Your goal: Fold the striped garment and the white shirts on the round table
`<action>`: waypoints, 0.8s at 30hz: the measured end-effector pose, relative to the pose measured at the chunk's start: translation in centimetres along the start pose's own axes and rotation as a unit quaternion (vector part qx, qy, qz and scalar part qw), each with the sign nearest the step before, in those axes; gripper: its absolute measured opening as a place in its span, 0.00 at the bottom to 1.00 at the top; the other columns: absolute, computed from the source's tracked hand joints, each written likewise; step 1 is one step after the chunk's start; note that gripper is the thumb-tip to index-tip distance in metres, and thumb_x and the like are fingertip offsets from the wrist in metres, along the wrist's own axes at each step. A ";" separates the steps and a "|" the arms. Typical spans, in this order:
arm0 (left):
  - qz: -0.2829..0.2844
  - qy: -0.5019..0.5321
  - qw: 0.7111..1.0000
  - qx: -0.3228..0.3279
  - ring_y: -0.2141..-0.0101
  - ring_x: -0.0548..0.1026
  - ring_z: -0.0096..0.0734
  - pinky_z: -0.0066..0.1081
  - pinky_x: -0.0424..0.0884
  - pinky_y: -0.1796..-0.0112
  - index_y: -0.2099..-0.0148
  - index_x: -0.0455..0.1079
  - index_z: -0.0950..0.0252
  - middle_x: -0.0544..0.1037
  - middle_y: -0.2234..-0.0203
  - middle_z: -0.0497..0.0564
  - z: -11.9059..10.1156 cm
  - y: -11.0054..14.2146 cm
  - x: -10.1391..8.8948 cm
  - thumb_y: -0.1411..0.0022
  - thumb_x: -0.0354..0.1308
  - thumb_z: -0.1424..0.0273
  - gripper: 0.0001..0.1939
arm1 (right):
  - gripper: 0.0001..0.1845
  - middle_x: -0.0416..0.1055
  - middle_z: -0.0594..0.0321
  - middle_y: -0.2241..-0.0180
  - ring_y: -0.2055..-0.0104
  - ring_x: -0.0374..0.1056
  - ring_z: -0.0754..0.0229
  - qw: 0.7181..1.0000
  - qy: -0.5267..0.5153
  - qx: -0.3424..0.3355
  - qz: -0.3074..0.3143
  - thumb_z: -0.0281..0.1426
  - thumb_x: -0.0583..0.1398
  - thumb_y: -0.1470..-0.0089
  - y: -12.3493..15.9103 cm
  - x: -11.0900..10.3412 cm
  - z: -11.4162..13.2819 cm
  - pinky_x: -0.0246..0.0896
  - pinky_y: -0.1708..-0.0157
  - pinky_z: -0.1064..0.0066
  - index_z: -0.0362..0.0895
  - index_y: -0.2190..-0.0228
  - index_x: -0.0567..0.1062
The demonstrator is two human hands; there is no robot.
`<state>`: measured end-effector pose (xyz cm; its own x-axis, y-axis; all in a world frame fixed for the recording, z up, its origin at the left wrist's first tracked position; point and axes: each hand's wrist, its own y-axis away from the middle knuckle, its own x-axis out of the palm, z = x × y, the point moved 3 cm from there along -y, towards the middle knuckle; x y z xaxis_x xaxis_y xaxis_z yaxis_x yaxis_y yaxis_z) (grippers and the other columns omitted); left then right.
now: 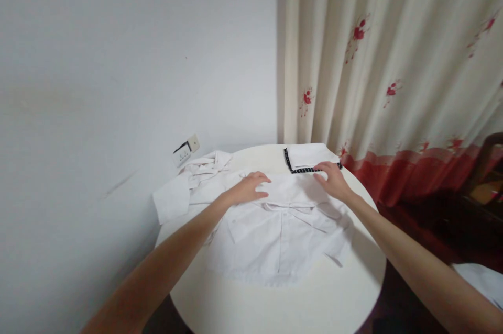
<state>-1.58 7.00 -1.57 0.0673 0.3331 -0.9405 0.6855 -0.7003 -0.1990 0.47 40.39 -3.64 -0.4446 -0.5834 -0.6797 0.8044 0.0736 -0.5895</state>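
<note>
A white button-up shirt (pixel 271 242) lies spread over the round table, its collar side away from me and its hem toward me. My left hand (pixel 248 188) is over white cloth at the shirt's far left, thumb and fingers apart with nothing between them. Over the far right part of the cloth, my right hand (pixel 332 179) has its fingers apart, close to a folded white garment (pixel 308 155) with black striped edging. I cannot tell whether either hand touches the cloth. More white clothing (pixel 204 169) lies rumpled at the back left.
The round white table (pixel 275 308) stands against a pale wall (pixel 137 51) with a power socket (pixel 182 156). A cream curtain (pixel 334 51) with red flowers hangs at the right. A dark wooden chair (pixel 481 166) is at the far right.
</note>
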 end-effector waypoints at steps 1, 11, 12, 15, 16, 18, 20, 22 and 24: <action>0.019 0.016 1.000 0.012 0.45 0.69 0.42 0.40 0.64 0.42 0.43 0.72 0.58 0.72 0.46 0.54 -0.8 0.6 1.0 0.37 0.64 0.66 0.21 | 0.19 0.71 0.50 0.47 0.42 0.63 0.45 0.998 0.006 -0.036 0.054 0.42 0.57 0.41 1.1 0.8 0.9 0.54 0.41 0.50 0.46 0.54 0.79; -0.041 -0.001 0.999 -0.006 0.46 0.70 0.40 0.40 0.66 0.44 0.42 0.69 0.59 0.72 0.48 0.54 -7.3 4.8 3.4 0.34 0.58 0.73 0.19 | 0.05 0.79 0.54 0.64 0.54 0.72 0.49 0.967 -0.118 0.141 0.175 0.29 0.62 0.48 3.4 5.8 4.5 0.60 0.49 0.62 0.43 0.68 0.79; -0.059 -0.007 0.998 -0.013 0.46 0.69 0.40 0.40 0.65 0.43 0.42 0.69 0.60 0.72 0.48 0.54 -8.1 5.5 3.3 0.33 0.56 0.75 0.18 | 0.03 0.79 0.55 0.65 0.54 0.72 0.49 0.955 -0.174 0.195 0.142 0.29 0.63 0.49 2.8 5.6 3.6 0.62 0.50 0.63 0.43 0.69 0.78; -0.049 0.001 0.999 0.004 0.45 0.68 0.41 0.41 0.64 0.43 0.42 0.68 0.59 0.72 0.47 0.54 -11.1 7.7 4.1 0.34 0.57 0.72 0.19 | 0.07 0.78 0.56 0.68 0.60 0.74 0.51 0.914 -0.272 0.288 0.091 0.33 0.61 0.46 1.4 4.2 1.0 0.67 0.57 0.64 0.42 0.69 0.77; -0.018 0.011 0.999 0.025 0.45 0.68 0.42 0.42 0.64 0.43 0.41 0.68 0.57 0.72 0.45 0.53 -12.2 8.5 4.6 0.35 0.60 0.68 0.21 | 0.08 0.78 0.56 0.70 0.63 0.75 0.51 0.906 -0.281 0.304 0.088 0.34 0.59 0.45 1.1 3.5 0.3 0.69 0.60 0.63 0.42 0.68 0.76; 0.049 0.025 0.996 0.067 0.44 0.68 0.46 0.44 0.64 0.43 0.39 0.67 0.55 0.71 0.43 0.52 -14.1 9.8 5.8 0.41 0.67 0.59 0.29 | 0.09 0.77 0.57 0.73 0.69 0.75 0.52 0.886 -0.309 0.335 0.083 0.34 0.57 0.43 0.8 1.9 -1.0 0.71 0.66 0.63 0.42 0.66 0.76; 0.088 0.015 0.992 0.088 0.44 0.68 0.47 0.44 0.65 0.44 0.38 0.66 0.54 0.72 0.43 0.52 -15.4 10.5 6.8 0.42 0.67 0.58 0.30 | 0.07 0.77 0.58 0.74 0.71 0.75 0.54 0.851 -0.373 0.363 0.064 0.31 0.58 0.44 0.7 0.0 -2.0 0.72 0.69 0.65 0.44 0.64 0.75; 0.102 -0.013 0.991 0.085 0.48 0.71 0.43 0.40 0.67 0.47 0.37 0.65 0.55 0.75 0.49 0.52 -16.0 10.6 7.3 0.36 0.60 0.67 0.25 | 0.05 0.77 0.59 0.74 0.72 0.75 0.55 0.804 -0.453 0.383 0.025 0.29 0.58 0.45 0.8 -2.0 -2.9 0.72 0.70 0.66 0.45 0.65 0.75; 0.123 -0.037 0.989 0.070 0.55 0.75 0.38 0.33 0.70 0.54 0.39 0.68 0.54 0.76 0.56 0.50 -15.6 10.2 7.1 0.36 0.53 0.77 0.25 | 0.04 0.77 0.59 0.74 0.72 0.75 0.56 0.773 -0.511 0.374 -0.027 0.27 0.59 0.45 0.7 -4.2 -3.8 0.73 0.70 0.67 0.45 0.67 0.75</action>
<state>17.18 12.06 -5.99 0.1623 0.0973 -0.9819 0.5469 -0.8372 0.0075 1.40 45.94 -2.91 -0.2505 -0.9318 0.2628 0.9681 -0.2397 0.0728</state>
